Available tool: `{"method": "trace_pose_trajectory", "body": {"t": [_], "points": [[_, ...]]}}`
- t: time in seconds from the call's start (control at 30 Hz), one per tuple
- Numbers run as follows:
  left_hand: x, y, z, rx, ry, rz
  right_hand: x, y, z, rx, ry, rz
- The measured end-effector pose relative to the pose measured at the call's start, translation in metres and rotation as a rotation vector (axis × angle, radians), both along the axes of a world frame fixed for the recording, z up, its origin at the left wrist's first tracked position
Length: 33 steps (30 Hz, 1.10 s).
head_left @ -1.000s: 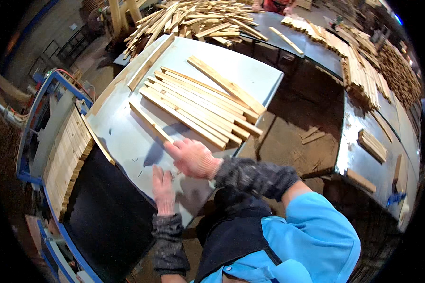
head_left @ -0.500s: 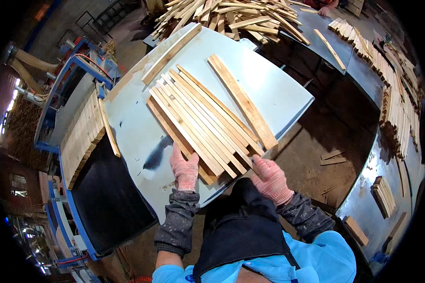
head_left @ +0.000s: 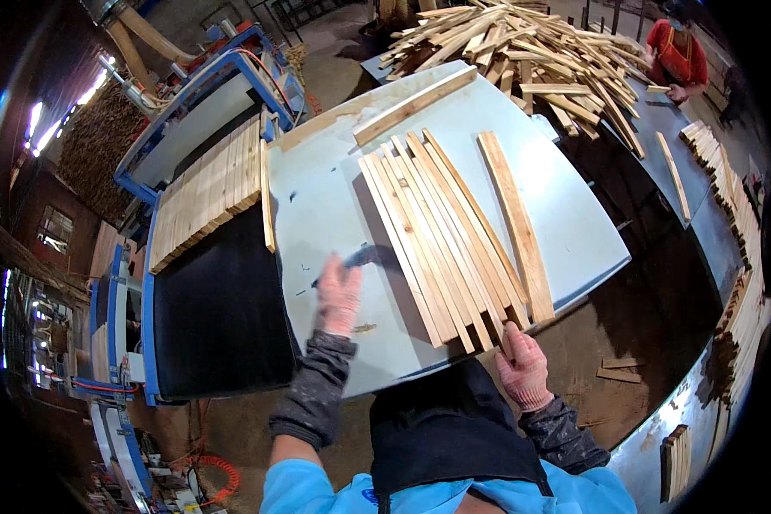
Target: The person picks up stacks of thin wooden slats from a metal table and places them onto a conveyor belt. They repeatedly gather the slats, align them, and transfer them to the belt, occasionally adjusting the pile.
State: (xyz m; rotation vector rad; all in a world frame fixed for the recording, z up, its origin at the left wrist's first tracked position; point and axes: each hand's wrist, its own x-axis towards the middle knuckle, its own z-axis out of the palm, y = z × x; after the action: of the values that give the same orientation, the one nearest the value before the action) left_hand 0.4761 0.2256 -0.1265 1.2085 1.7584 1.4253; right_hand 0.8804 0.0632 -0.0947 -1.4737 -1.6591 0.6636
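Observation:
A row of long, narrow wooden strips (head_left: pixel 441 244) lies side by side on a pale blue-grey tabletop (head_left: pixel 317 223), their near ends uneven. My right hand (head_left: pixel 524 368), in a pinkish knit glove, is at the near right end of the row, fingers closed around a strip's end. To the left of the row, my left hand (head_left: pixel 340 298), gloved alike, hovers over the tabletop with its fingers apart, slightly blurred and holding nothing. A separate wider strip (head_left: pixel 518 227) lies just right of the row, and another strip (head_left: pixel 415 104) rests near the far edge.
Left of the table stands a blue-framed machine with a black belt (head_left: pixel 218 334) carrying a row of wooden pieces (head_left: pixel 210 197). A heap of loose strips (head_left: pixel 510 51) rises beyond the table. A person in red (head_left: pixel 678 60) is at the far right, near metal tables with stacked strips (head_left: pixel 741 291).
My left hand has let go of the row's left side and moved away to the left. The brown wood along that side no longer shows. My right hand stays at the near ends.

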Motion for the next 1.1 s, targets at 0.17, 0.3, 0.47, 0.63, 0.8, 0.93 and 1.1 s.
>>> {"method": "trace_pose_trajectory", "body": {"t": [0.17, 0.3, 0.47, 0.63, 0.8, 0.93, 1.1], "points": [[-0.112, 0.054, 0.061, -0.386, 0.761, 0.286, -0.001, -0.005, -0.009, 0.023, -0.058, -0.058], [-0.154, 0.117, 0.077, -0.616, 0.816, 0.263, -0.003, -0.004, -0.007, 0.084, -0.178, -0.126], [-0.261, 0.138, 0.015, -0.420, 0.757, 0.139, -0.010, -0.001, 0.003, -0.033, -0.142, -0.089], [-0.187, 0.096, 0.054, -0.390, 0.588, 0.146, -0.011, -0.002, 0.002, 0.063, -0.144, -0.164], [-0.105, -0.021, 0.043, -0.269, 0.342, 0.178, -0.014, 0.001, -0.002, 0.041, -0.144, -0.146], [-0.016, -0.084, 0.045, -0.393, 0.262, -0.024, -0.022, 0.002, -0.003, 0.153, -0.158, -0.032], [0.049, -0.121, 0.052, -0.145, 0.579, -0.305, -0.060, -0.003, 0.013, 0.080, -0.186, 0.205]]}}
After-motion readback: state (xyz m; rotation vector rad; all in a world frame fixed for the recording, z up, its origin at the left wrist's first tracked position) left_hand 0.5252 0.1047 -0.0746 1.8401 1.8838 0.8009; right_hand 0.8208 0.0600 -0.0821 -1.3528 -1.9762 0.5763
